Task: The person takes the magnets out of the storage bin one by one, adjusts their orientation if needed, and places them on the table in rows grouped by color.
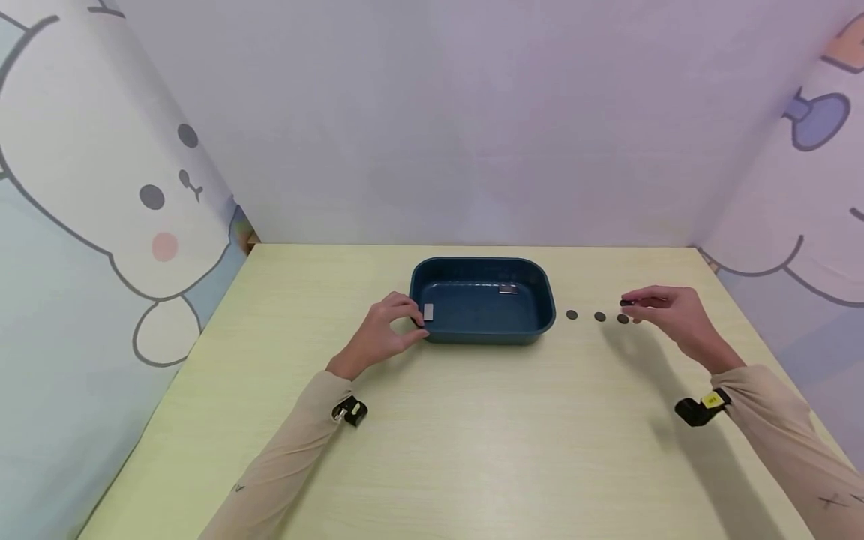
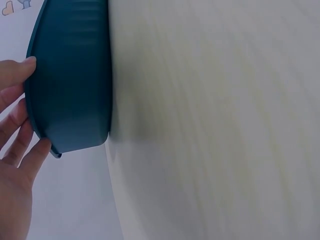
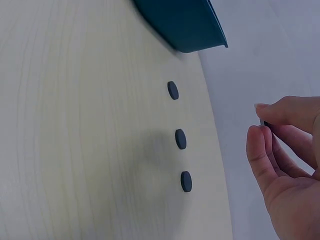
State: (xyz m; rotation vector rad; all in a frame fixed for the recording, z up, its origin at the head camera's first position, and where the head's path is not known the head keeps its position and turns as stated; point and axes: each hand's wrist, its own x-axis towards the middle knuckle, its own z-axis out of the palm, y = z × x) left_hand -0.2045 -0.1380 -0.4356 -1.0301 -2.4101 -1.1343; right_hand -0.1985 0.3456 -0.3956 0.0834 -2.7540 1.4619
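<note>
A dark blue rectangular basin (image 1: 482, 337) stands on the table. At its left front corner my left hand (image 1: 388, 330) grips the rim; in the left wrist view the thumb and fingertips (image 2: 42, 145) meet the basin's edge. My right hand (image 1: 664, 311) is raised over the table to the right of the basin and pinches a small dark disc (image 1: 627, 303) between thumb and fingers. Most of that disc is hidden by the fingers in the right wrist view. Below it, three similar black discs (image 3: 180, 139) lie in a row on the table, running out from the basin.
Inside the basin are a small pale rectangle (image 1: 428, 311) at the left and a shiny rectangular piece (image 1: 508, 289) near the back wall. The pale wooden table (image 1: 472, 435) ends at a plain cloth backdrop (image 1: 472, 135), with cartoon-printed cloth at both sides.
</note>
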